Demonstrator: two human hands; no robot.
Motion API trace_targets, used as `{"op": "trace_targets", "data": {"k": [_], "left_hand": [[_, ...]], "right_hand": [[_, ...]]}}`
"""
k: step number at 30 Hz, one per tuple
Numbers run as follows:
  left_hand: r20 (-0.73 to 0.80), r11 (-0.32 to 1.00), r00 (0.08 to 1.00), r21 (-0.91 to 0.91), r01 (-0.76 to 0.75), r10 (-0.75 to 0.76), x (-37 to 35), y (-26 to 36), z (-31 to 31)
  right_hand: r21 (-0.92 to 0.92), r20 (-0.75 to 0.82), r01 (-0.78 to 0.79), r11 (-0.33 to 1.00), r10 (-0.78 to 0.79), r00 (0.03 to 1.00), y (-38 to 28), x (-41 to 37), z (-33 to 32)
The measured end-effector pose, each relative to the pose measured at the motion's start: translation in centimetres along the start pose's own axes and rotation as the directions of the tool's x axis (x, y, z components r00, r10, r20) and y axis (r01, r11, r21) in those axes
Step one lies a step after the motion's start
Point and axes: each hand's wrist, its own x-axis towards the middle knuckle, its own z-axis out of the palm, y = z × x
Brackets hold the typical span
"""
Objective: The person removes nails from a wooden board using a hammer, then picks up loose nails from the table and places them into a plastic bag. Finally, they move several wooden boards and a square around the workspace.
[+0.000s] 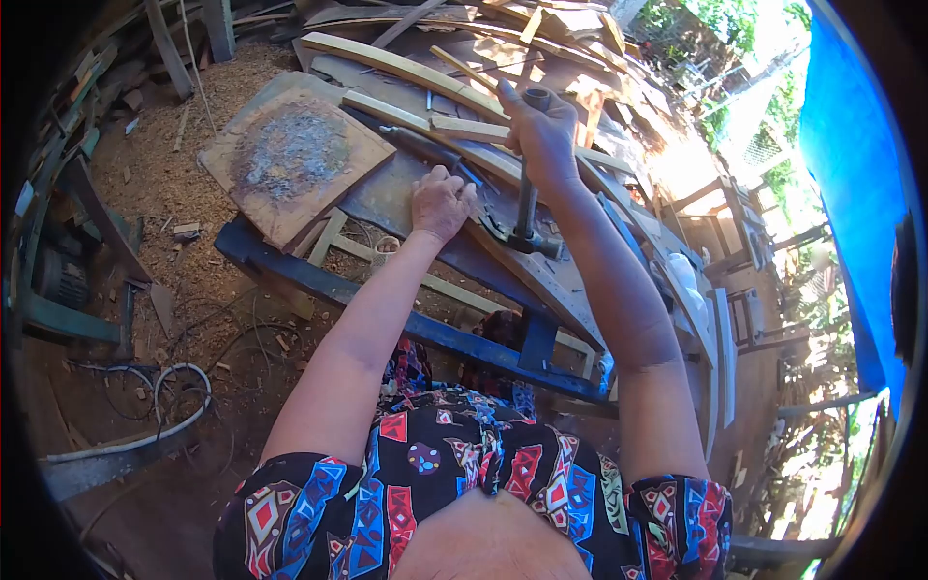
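The right hand [541,135] is clenched round the top end of a hammer [526,205], which hangs head-down, its head just above the boards on the blue-framed counter [290,273]. The handle looks like metal tube, so I judge it stiff, head-heavy and perhaps slick in a damp palm. That far-end grip gives swing; a lower hold would give more control. The left hand [442,201] rests curled on a grey board [382,198] near the head; whether it pinches anything I cannot tell. A pale curved strip [387,111] lies just beyond.
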Motion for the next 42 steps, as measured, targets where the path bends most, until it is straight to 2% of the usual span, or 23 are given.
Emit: {"op": "trace_targets", "data": {"k": [1,3,8,9,10,11,12,14,15,18,19,21,23,25,26,27,29,33,35,36,37,39,42], "left_hand": [[0.009,1.000,1.000,-0.008,-0.006,0.006,-0.1,0.2,0.3],[-0.087,0.999,0.996,0.044,-0.020,0.024,-0.2,0.1,0.7],[-0.041,0.996,0.998,0.081,-0.045,0.048,0.2,-0.5,1.1],[-0.013,0.995,1.000,0.101,-0.027,0.029,0.3,-0.5,1.0],[-0.018,0.995,1.000,0.100,-0.018,0.020,0.5,-0.6,0.9],[-0.038,0.996,0.999,0.091,-0.017,0.020,0.5,-0.5,1.0],[-0.043,0.996,0.999,0.085,-0.028,0.032,0.2,-0.4,1.1],[-0.054,0.995,0.997,0.089,-0.045,0.050,0.3,-0.3,1.3],[-0.070,0.995,0.996,0.091,-0.051,0.057,0.3,-0.4,1.4],[-0.053,0.995,0.996,0.068,-0.073,0.077,0.2,-0.9,1.4],[-0.043,0.995,0.996,0.064,-0.078,0.081,0.1,-0.9,1.3],[-0.027,0.997,0.997,0.037,-0.074,0.075,0.2,-0.9,1.2],[-0.044,0.996,0.995,0.032,-0.084,0.085,0.2,-0.9,1.3],[-0.054,0.995,0.994,0.027,-0.097,0.099,0.2,-0.9,1.1],[-0.052,0.996,0.994,0.024,-0.091,0.092,0.3,-0.8,1.1],[-0.048,0.996,0.995,0.020,-0.087,0.088,0.3,-0.7,1.2],[-0.046,0.995,0.994,0.016,-0.096,0.097,0.4,-0.7,1.3],[-0.062,0.994,0.992,0.002,-0.106,0.106,0.3,-0.8,1.1],[-0.055,0.994,0.993,0.006,-0.106,0.106,0.3,-0.9,1.2],[-0.048,0.994,0.993,0.014,-0.108,0.108,0.4,-0.9,1.1],[-0.049,0.995,0.993,0.012,-0.103,0.104,0.4,-0.9,1.1],[-0.062,0.994,0.993,0.002,-0.105,0.105,0.4,-0.9,1.2],[-0.073,0.995,0.992,-0.010,-0.100,0.099,0.4,-0.9,1.3]], "right_hand": [[-0.006,-0.012,-0.003,1.000,0.003,1.000,-0.1,-0.4,-0.1],[0.014,-0.011,0.068,0.998,-0.068,0.998,-0.3,-1.2,-0.1],[-0.004,0.070,0.073,0.997,-0.072,0.995,-1.6,-4.6,-3.3],[0.142,-0.071,-0.015,0.990,0.026,0.997,-0.5,-5.5,-6.1],[-0.124,-0.173,0.134,0.983,-0.154,0.973,1.7,-5.1,-10.7],[0.661,-0.123,0.063,0.748,0.025,0.992,1.6,-5.6,-14.9],[0.646,-0.353,0.075,0.760,0.209,0.912,1.1,-6.1,-17.4],[0.619,-0.452,0.198,0.760,0.138,0.881,0.5,-7.2,-21.0],[0.618,-0.465,0.206,0.759,0.141,0.874,0.2,-7.5,-21.3],[0.350,-0.434,0.227,0.909,-0.058,0.899,0.8,-8.2,-21.2],[0.347,-0.443,0.225,0.911,-0.053,0.895,1.5,-8.3,-21.3],[0.365,-0.354,0.199,0.909,-0.062,0.933,2.6,-8.1,-20.8],[0.395,-0.380,0.198,0.897,-0.036,0.924,2.2,-8.2,-18.6],[0.230,-0.253,0.187,0.955,-0.127,0.959,2.9,-8.0,-17.6],[0.209,-0.165,0.144,0.967,-0.110,0.980,3.2,-8.0,-17.1],[0.209,-0.172,0.143,0.967,-0.108,0.979,3.6,-8.1,-16.5],[-0.042,-0.052,0.058,0.997,-0.060,0.997,4.4,-8.0,-15.1],[-0.118,0.077,0.082,0.990,-0.073,0.994,4.4,-7.5,-12.4],[-0.337,0.198,0.087,0.938,-0.020,0.980,4.7,-7.0,-11.3],[-0.392,0.208,0.108,0.914,-0.026,0.978,4.8,-6.9,-10.8],[-0.394,0.212,0.108,0.913,-0.024,0.977,4.6,-6.8,-10.6],[-0.460,0.288,0.209,0.863,-0.078,0.954,3.9,-6.4,-10.1],[-0.417,0.318,0.176,0.892,-0.038,0.947,2.5,-5.9,-9.8]]}}
